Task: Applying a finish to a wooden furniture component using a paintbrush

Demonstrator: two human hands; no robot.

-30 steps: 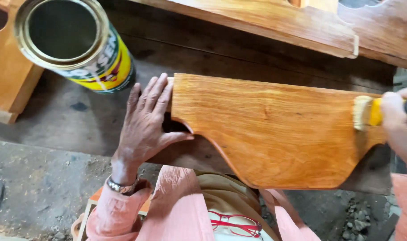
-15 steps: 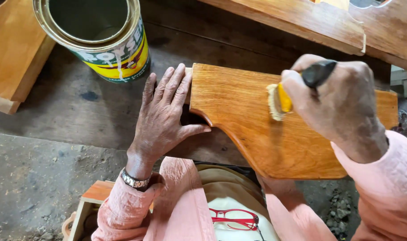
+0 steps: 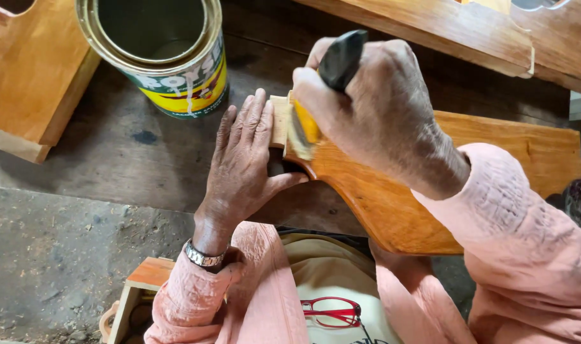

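A curved wooden board (image 3: 392, 204), glossy orange-brown, lies across a dark workbench in front of me. My left hand (image 3: 243, 169) rests flat against the board's left end, fingers together and pointing away from me. My right hand (image 3: 373, 105) grips a paintbrush (image 3: 332, 73) with a black handle and yellow ferrule. Its bristles press on the board's left end, right beside my left fingers. A metal wristwatch (image 3: 204, 256) sits on my left wrist.
An open paint can (image 3: 160, 54) with a yellow and green label stands at the upper left on the bench. More coated wooden pieces lie at the far left (image 3: 29, 76) and along the top right (image 3: 469, 32). Red glasses (image 3: 332, 311) hang on my chest. A small wooden box (image 3: 137, 293) sits below.
My right hand has drawn the brush across the board from its right end to its left end. The left hand has stayed against the board's left end.
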